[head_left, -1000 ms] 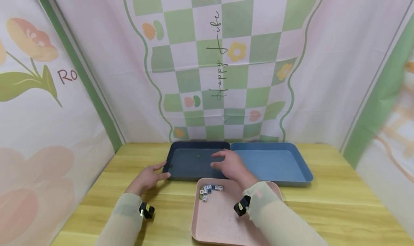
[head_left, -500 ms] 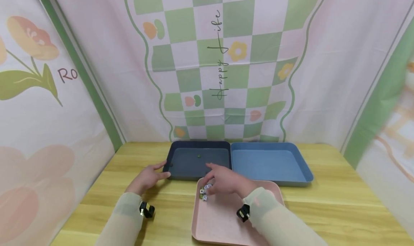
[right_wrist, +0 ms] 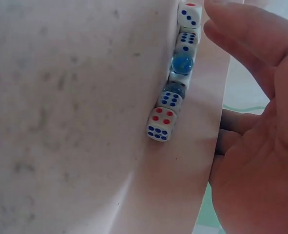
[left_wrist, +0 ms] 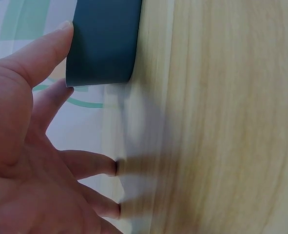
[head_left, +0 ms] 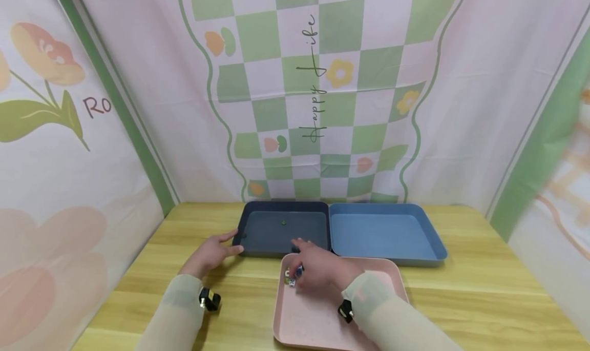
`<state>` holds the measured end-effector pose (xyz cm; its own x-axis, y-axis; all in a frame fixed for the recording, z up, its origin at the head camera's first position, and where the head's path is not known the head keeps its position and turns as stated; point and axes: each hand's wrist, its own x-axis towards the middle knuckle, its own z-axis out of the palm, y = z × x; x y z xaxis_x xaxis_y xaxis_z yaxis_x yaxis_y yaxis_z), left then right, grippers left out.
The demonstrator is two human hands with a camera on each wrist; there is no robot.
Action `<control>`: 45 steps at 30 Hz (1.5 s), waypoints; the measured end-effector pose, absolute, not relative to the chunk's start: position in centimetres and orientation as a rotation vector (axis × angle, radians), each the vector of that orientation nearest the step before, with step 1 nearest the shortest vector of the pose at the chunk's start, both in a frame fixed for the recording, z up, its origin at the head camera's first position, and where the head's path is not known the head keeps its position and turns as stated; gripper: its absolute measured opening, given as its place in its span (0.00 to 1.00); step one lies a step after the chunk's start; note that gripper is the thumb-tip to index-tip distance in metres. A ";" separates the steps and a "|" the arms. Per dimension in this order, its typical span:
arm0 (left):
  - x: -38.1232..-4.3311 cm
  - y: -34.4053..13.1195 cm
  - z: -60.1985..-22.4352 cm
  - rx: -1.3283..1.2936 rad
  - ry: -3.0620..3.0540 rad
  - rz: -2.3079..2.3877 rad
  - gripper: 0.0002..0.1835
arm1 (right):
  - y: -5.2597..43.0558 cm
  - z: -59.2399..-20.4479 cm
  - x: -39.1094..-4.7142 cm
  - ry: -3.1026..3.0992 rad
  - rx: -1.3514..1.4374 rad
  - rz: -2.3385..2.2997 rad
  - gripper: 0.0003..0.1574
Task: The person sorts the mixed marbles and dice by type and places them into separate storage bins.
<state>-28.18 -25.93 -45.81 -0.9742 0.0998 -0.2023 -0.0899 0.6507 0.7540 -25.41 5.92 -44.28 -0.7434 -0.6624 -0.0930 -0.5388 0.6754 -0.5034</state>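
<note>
My left hand [head_left: 209, 255] rests at the left front corner of the dark navy tray [head_left: 276, 205], thumb and index finger spread and touching its walls, as the left wrist view also shows. Over the back left corner of the pink tray [head_left: 318, 320], my right hand [head_left: 320, 265] reaches down with bent fingers. Several white dice [right_wrist: 162, 124] and blue glass marbles [right_wrist: 182, 63] lie in a row along that tray's wall. In the right wrist view, the thumb and fingertips are beside the end die [right_wrist: 189, 15], and nothing shows held between them.
A small green marble [head_left: 283, 222] and a dark bead [head_left: 245, 235] lie in the navy tray. Against its right side stands a blue tray [head_left: 387, 238]. All three trays sit on a wooden table [head_left: 479, 289], with a printed curtain [head_left: 295, 110] behind.
My right hand has moved from above the navy tray back and down to the dice in the pink tray. My left hand stays at the navy tray's corner.
</note>
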 end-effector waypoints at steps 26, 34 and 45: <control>-28.3 -25.7 -45.5 -0.007 2.629 1.230 0.37 | 5.7 -44.9 -26.0 2.646 -1.053 -0.525 0.12; -28.2 -25.7 -45.4 -0.012 2.621 1.242 0.37 | 5.6 -44.7 -25.7 2.671 -1.073 -0.440 0.10; -28.0 -25.7 -45.5 -0.015 2.623 1.236 0.38 | 5.6 -45.1 -25.7 2.672 -1.099 -0.412 0.11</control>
<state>-28.03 -25.74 -45.49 -0.9709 0.0929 -0.2209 -0.1113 0.6418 0.7588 -25.69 5.60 -45.06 -0.6950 -0.7123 -0.0976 -0.6498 0.6805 -0.3388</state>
